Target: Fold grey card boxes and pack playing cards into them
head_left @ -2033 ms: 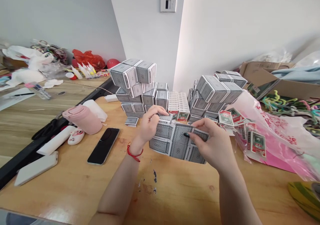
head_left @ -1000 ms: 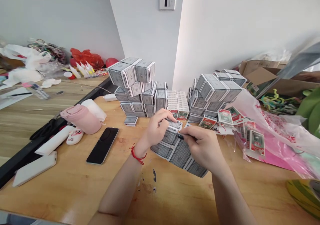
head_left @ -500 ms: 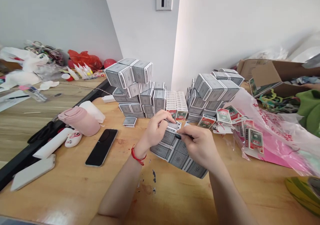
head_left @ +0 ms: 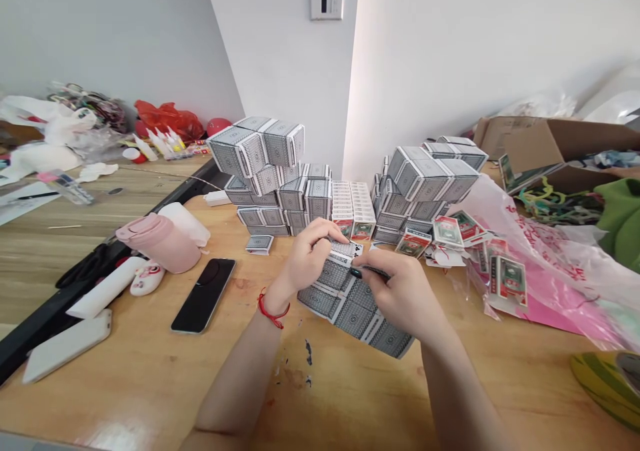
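Head view shows me both hands near the middle of the worktop (head_left: 125, 384), working on a folded strip of grey-patterned card packs (head_left: 350, 317). The strip runs diagonally from the hands toward the near edge. I cannot tell whether its lower end rests on the wood or sits just above it.

The left hand (head_left: 307, 254) curls over the strip's upper end, its fingers (head_left: 320, 234) pressed together and pinching the top pack. A red string bracelet (head_left: 273, 307) circles that wrist. The right hand (head_left: 403, 294) comes in from the right, its fingers (head_left: 385, 262) pinched close on the same upper section, with a dark-painted nail (head_left: 356, 272) at the pack's edge. The hands hide exactly what that pinch grips.

From here, I judge that this calls for even pressure from both hands, with the pinch kept right at the edge so the white-edged folds do not buckle.

Toward the far edge, 2 tall stacks of matching packs (head_left: 265, 171) (head_left: 425, 191) flank a block of white-edged packs (head_left: 353, 207). Banknote-printed packs (head_left: 509, 279) lie on a pink plastic bag (head_left: 540, 284) near the right edge. A black smartphone (head_left: 203, 295) and a pink tumbler (head_left: 159, 243) sit toward the left edge.
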A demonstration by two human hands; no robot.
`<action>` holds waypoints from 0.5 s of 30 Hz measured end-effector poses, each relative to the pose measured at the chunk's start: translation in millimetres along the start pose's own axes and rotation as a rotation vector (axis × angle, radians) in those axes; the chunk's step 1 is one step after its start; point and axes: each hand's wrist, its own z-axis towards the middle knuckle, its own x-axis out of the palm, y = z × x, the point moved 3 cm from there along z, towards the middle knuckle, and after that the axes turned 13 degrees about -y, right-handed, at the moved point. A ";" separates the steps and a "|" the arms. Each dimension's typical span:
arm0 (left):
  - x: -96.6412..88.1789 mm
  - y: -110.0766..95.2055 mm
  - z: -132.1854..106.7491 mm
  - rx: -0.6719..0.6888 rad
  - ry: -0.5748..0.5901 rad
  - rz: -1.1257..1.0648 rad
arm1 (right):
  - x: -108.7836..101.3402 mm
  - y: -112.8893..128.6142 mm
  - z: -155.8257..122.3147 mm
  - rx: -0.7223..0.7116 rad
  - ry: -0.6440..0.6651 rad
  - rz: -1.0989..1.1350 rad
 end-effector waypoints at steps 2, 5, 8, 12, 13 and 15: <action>0.2 0.3 0.2 -0.014 -0.001 -0.010 | 1.1 1.4 -0.3 -0.025 -0.019 -0.009; 1.4 1.4 0.7 -0.036 0.009 -0.031 | 1.4 2.0 -0.1 -0.041 -0.029 -0.004; 2.1 3.3 1.0 -0.056 0.025 -0.073 | 0.2 2.3 -0.2 -0.028 -0.026 0.000; 2.0 6.2 0.8 -0.070 0.024 -0.153 | -1.3 6.4 -3.4 -0.035 -0.058 -0.029; 2.0 6.9 0.7 -0.071 0.015 -0.170 | -1.2 8.0 -4.6 -0.042 -0.065 -0.047; 2.7 8.2 0.2 -0.072 -0.001 -0.202 | -1.3 12.0 -7.0 -0.059 -0.074 -0.086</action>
